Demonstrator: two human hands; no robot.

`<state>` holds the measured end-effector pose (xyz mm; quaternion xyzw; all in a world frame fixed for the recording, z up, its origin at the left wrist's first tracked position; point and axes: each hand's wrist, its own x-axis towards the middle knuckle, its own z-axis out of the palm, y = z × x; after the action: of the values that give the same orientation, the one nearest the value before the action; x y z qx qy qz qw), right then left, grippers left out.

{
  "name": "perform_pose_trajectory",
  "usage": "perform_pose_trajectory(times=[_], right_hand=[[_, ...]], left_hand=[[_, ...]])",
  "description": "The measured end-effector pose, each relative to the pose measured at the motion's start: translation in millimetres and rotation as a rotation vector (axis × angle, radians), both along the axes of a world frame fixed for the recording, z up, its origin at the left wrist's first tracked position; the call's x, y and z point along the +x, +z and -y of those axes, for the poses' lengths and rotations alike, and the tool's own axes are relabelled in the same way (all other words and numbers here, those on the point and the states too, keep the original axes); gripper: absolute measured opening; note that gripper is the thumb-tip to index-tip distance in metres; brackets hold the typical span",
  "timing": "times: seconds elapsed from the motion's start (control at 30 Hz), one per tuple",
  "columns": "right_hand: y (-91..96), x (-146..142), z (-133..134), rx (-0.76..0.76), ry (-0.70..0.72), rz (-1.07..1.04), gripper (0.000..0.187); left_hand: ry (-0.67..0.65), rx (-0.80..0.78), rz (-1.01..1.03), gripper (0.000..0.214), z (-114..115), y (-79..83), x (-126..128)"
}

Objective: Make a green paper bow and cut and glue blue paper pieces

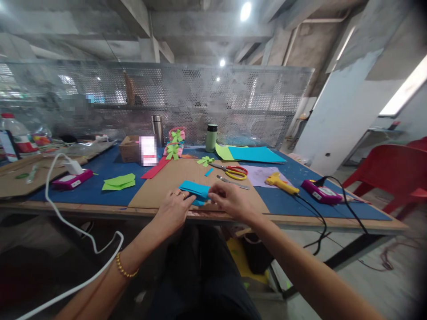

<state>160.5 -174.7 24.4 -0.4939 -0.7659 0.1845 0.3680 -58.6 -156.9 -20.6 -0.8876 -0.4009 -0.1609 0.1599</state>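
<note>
Between my two hands is a folded piece of blue paper (196,190), made of several layers, just above the cardboard sheet (153,193) at the table's front edge. My left hand (175,206) is closed on its left end, a ring on one finger. At the right end, my right hand (227,199) pinches the paper between thumb and fingers. A small blue paper strip (209,172) lies beyond the hands. To its right rest scissors (233,172) with red and yellow handles and a slim metal cutting tool (233,182).
Green paper pieces (119,182) lie left, near a purple power strip (73,179). A yellow glue gun (282,183) and another power strip (320,192) sit right. Behind are a green bottle (211,138), blue sheets (256,154), a cardboard box (129,150) and green paper bows (172,152).
</note>
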Motion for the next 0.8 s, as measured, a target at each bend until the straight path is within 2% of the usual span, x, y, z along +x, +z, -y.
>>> perform_pose_trajectory(times=[0.17,0.47,0.63,0.8], right_hand=[[-14.0,-9.2,-14.1,-0.018,-0.091,0.176,0.012],[-15.2,-13.3,-8.5,-0.025,-0.224,0.307,0.012],[-18.9,-16.0,-7.5,0.052,-0.275,0.323,0.014],[-22.1,-16.5,-6.8,0.029,-0.246,0.254,0.012]], left_hand=[[0.003,0.005,0.011,0.031,1.1,-0.4,0.8],[0.035,0.016,0.019,0.031,4.7,0.2,3.6],[0.030,0.029,0.013,0.030,4.3,-1.0,2.7],[0.016,0.029,0.014,0.032,4.1,-1.1,1.9]])
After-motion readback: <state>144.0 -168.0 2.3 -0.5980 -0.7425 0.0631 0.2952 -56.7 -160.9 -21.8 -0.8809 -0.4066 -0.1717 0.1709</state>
